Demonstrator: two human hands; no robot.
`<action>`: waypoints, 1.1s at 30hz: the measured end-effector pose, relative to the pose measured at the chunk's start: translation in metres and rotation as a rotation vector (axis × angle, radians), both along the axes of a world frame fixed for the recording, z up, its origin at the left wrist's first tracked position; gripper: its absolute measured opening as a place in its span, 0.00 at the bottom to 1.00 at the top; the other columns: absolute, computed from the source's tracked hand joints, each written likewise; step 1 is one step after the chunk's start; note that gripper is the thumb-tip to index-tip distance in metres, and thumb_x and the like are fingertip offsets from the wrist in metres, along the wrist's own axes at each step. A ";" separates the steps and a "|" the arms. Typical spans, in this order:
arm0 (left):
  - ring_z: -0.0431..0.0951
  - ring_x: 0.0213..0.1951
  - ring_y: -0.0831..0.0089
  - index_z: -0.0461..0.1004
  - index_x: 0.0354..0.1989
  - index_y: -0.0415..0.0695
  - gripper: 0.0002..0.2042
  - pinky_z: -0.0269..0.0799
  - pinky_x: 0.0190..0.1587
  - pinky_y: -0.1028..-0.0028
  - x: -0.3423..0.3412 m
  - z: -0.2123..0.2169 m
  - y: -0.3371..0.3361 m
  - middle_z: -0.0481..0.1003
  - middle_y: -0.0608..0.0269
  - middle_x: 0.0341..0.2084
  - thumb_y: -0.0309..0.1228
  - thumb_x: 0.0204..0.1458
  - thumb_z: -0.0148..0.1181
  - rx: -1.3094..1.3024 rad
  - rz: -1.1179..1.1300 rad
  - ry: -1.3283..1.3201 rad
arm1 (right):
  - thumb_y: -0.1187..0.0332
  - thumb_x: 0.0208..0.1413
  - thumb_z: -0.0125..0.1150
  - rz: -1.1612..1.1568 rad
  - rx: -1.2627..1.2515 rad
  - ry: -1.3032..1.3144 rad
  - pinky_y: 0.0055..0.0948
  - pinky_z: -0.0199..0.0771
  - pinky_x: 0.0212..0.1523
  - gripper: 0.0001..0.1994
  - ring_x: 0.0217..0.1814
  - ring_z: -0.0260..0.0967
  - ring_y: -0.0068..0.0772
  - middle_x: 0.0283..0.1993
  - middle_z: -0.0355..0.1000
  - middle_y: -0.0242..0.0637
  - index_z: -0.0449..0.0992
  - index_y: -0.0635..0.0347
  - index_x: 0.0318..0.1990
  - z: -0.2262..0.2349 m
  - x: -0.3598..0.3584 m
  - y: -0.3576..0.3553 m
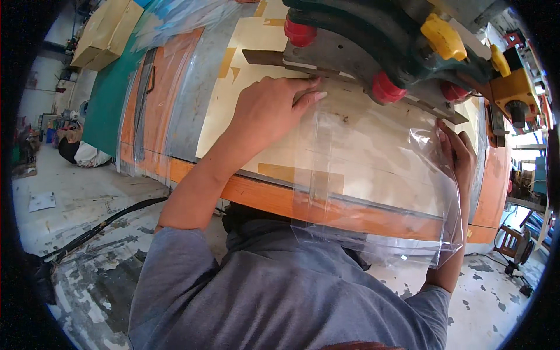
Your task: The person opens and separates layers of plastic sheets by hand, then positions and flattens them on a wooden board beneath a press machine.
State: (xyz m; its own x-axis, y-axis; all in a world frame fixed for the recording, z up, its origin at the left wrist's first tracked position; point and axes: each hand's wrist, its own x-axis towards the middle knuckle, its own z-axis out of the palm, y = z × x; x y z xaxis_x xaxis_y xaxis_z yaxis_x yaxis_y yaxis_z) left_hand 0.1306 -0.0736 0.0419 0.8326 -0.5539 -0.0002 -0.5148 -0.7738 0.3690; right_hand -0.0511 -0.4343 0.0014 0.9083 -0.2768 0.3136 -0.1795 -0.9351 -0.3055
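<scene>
A clear plastic sheet (373,169) lies over the pale yellow board in front of a dark green machine (373,35). Its near end hangs over the orange table edge, creased and shiny. Thumb and forefinger of my left hand (274,105) pinch the sheet's far left part, close beneath the machine's metal bar (326,71). At the far right corner my right hand (458,149) grips the sheet next to the bar's right end; the plastic partly covers these fingers. The sheet's far edge meets the bar, and whether it passes underneath is hard to see.
Red knobs (388,87) and yellow knobs (443,38) stick out from the machine. A yellow control box (516,87) stands at right. More clear plastic (181,20) lies back left, near a cardboard box (108,32). A black cable (111,221) crosses the floor.
</scene>
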 end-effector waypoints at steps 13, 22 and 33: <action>0.82 0.27 0.51 0.84 0.55 0.55 0.18 0.76 0.33 0.58 -0.015 -0.010 0.017 0.81 0.49 0.25 0.49 0.65 0.60 -0.231 -0.230 -0.050 | 0.65 0.63 0.67 0.074 0.014 -0.052 0.43 0.74 0.39 0.12 0.35 0.73 0.46 0.36 0.71 0.42 0.86 0.47 0.52 0.017 -0.007 0.016; 0.80 0.25 0.54 0.81 0.61 0.56 0.19 0.76 0.33 0.62 -0.041 -0.007 0.026 0.80 0.47 0.26 0.46 0.64 0.62 -0.101 -0.158 -0.113 | 0.54 0.66 0.63 0.112 0.085 -0.015 0.41 0.73 0.39 0.16 0.37 0.75 0.46 0.35 0.72 0.42 0.86 0.52 0.52 0.022 -0.010 0.015; 0.82 0.28 0.54 0.82 0.60 0.55 0.18 0.77 0.34 0.60 -0.061 -0.020 0.041 0.81 0.51 0.26 0.44 0.64 0.62 -0.088 -0.185 -0.223 | 0.56 0.70 0.60 0.144 0.224 -0.017 0.36 0.68 0.34 0.18 0.29 0.67 0.35 0.29 0.68 0.40 0.86 0.61 0.50 0.023 -0.018 0.015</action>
